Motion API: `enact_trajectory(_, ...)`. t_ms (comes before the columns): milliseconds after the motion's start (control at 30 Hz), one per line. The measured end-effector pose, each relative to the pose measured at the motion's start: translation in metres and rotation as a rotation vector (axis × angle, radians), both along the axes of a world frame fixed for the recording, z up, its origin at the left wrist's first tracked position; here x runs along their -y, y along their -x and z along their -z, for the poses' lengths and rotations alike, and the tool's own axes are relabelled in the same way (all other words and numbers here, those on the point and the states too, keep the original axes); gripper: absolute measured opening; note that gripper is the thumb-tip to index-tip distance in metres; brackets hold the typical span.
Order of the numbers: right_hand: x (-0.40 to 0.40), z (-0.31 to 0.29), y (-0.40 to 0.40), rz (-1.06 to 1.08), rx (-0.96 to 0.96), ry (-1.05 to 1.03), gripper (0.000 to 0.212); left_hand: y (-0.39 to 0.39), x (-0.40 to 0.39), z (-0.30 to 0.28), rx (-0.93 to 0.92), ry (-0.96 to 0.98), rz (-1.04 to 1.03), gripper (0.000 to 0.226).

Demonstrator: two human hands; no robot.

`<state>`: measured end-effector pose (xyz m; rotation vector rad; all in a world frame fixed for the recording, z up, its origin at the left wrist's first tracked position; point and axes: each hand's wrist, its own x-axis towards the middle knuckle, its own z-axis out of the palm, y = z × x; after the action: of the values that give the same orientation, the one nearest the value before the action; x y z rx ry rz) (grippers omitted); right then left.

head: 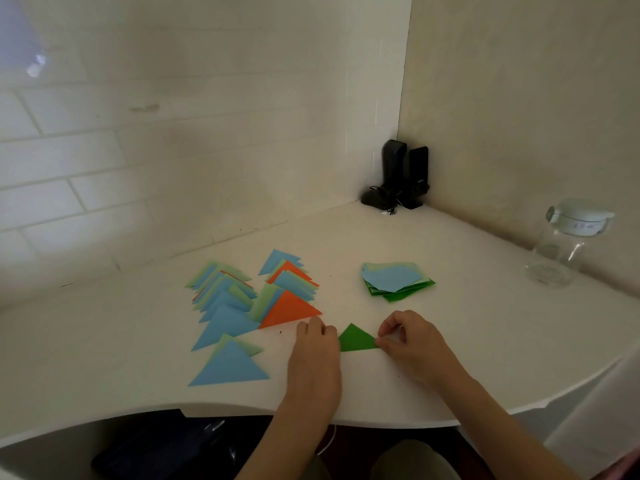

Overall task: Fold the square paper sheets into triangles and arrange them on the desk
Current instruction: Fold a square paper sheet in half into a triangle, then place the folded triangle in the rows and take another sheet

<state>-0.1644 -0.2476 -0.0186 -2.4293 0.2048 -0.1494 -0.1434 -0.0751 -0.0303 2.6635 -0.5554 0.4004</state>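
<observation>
Hands (360, 344) on green triangle (356, 339)

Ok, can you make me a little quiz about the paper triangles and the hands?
1. True or false: the green triangle lies between the left hand and the right hand.
2. What colour is the top sheet of the unfolded stack? A) orange B) light blue C) yellow
3. Fill in: a clear glass ____ stands at the right side of the desk.

Key
1. True; the right hand pinches its right corner, and the left hand is at its left corner.
2. B
3. jar
</observation>
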Motion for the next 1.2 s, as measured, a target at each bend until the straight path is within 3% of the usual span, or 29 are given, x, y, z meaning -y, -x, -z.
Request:
enact_trajectory(133,-0.002,0.003,0.002,0.025,0.018,0.031,0.013,0.004,0.016,-0.011,-0.043,-0.063,-0.082,0.026)
enact_trajectory(400,-0.003,0.009,0.003,0.037,0.071,0.092,0.011,-0.014,0.013,-0.013,-0.224,0.083,-0.019,0.030)
enact_trajectory(600,-0.004,0.013,0.008,0.044,0.204,0.131,0.014,-0.012,-0.002,-0.005,-0.122,0.258,0.022,0.007)
enact_trajectory(833,0.014,0.007,-0.011,0.148,0.425,0.156,0.016,-0.034,-0.042,-0.011,-0.052,0.364,-0.021,0.012)
enact_trajectory(1067,0.018,0.007,-0.046,0.169,0.387,0.339,0.035,-0.056,-0.070,-0.010,0.093,0.187,-0.148,0.018)
enact_trajectory(1200,0.013,0.008,-0.056,0.199,0.334,0.342,0.023,-0.062,-0.075,-0.011,0.121,0.078,-0.214,0.018)
